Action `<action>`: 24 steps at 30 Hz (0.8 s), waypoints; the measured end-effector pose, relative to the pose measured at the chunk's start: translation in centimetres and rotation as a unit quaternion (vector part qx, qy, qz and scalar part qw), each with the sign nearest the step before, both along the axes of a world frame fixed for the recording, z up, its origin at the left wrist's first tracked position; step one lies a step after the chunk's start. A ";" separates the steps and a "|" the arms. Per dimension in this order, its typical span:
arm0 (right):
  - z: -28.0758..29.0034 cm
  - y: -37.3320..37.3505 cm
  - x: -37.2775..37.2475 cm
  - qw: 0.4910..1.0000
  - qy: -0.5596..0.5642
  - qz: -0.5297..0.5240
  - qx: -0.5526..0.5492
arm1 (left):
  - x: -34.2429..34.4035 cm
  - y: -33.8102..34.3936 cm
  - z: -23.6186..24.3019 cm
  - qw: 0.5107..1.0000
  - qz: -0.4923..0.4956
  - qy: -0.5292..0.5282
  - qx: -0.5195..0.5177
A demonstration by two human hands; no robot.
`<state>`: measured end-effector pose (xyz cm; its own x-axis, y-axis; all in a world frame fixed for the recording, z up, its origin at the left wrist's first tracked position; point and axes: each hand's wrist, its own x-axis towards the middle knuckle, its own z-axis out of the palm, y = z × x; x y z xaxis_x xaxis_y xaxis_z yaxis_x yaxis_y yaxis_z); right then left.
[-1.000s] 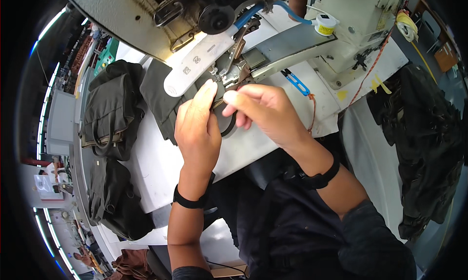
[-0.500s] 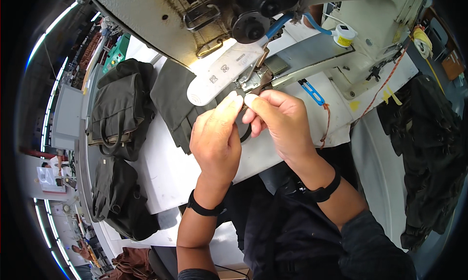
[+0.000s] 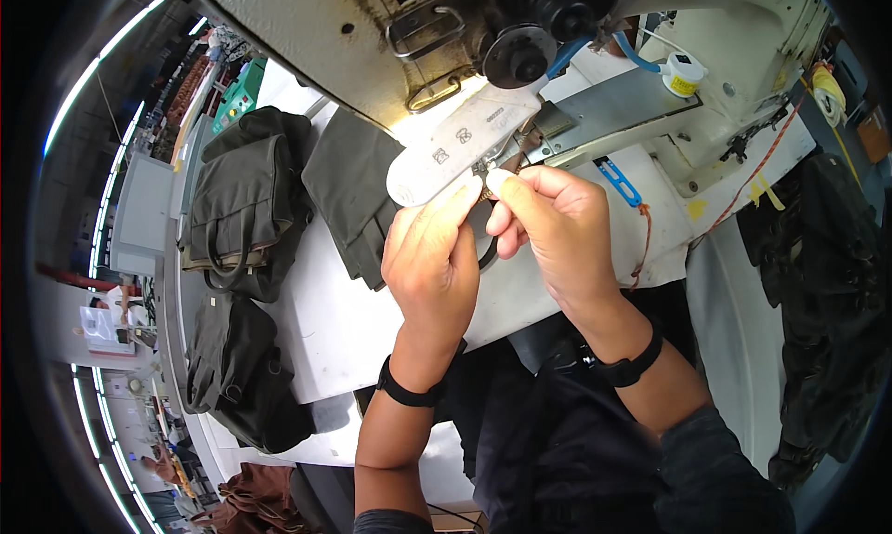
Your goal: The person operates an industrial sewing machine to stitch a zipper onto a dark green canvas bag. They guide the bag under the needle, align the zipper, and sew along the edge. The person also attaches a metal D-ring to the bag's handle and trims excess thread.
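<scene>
My left hand point(image 3: 432, 269) lies with its fingers together on dark olive fabric point(image 3: 348, 204) by the sewing machine's needle area, below a white oval plate point(image 3: 437, 162). Beside it my right hand point(image 3: 567, 241) pinches, between thumb and index finger, a small zippered edge point(image 3: 486, 192) of that work at the presser foot; its other fingers curl loosely. The fingertips of both hands nearly meet and partly hide what they hold. The machine head point(image 3: 381, 41) hangs over them. Blue thread snips point(image 3: 619, 183) on a cord lie right of my right hand.
Olive bags point(image 3: 237, 199) are stacked at the left of the white table point(image 3: 325, 348), below a green box point(image 3: 237, 97). A small oil cup point(image 3: 683, 74) is on the machine. Dark pieces point(image 3: 818, 311) hang at the right. Brown material point(image 3: 251, 497) lies lower left; other workstations show at far left.
The scene has shifted right in the picture as the camera moved. My right fingertips have edged closer to the presser foot, and both hands stay together on the work.
</scene>
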<state>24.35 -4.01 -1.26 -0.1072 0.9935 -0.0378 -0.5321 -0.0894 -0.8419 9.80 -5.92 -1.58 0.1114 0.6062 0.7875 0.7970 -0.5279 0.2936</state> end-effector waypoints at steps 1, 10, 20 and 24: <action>0.2 -0.1 0.0 1.000 -0.007 -0.002 -0.004 | 0.0 0.0 0.0 1.000 -0.001 -0.001 -0.001; 0.0 -0.1 -1.2 0.992 -0.063 -0.103 0.042 | -0.2 0.4 0.5 0.999 0.003 0.029 0.027; -1.8 1.2 -0.9 0.919 -0.232 -0.242 0.207 | 0.8 0.1 1.0 0.997 0.042 0.058 0.011; 0.5 0.7 -0.6 0.961 -0.148 -0.174 0.155 | 0.4 0.5 0.2 0.999 0.032 0.034 0.025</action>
<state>23.76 -3.29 -0.73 0.2042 0.9357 0.2877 -0.2168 0.3298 -0.9188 10.16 -5.46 -1.38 0.1267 0.5739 0.8091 0.8469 -0.4873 0.2130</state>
